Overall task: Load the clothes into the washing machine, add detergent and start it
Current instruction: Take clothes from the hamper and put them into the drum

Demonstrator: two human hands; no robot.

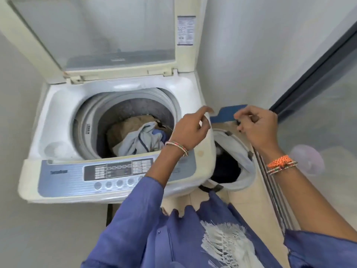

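Head view: your left hand [190, 130] hovers over right rim of white top-loading washing machine [58, 120], fingers loosely curled, holding nothing. Your right hand [257, 126] pinches something small and dark, can't identify. Crumpled brown and pale-blue clothes [135, 134] lie in drum; white fabric laundry basket [243, 151] beside machine holds dark garments.

One washing machine [108, 132], one laundry basket [245, 151], two hands [190, 130]

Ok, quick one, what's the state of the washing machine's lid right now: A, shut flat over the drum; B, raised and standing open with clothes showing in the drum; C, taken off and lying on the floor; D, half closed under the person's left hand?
B: the lid stands raised behind the drum, and clothes lie in plain view inside it.
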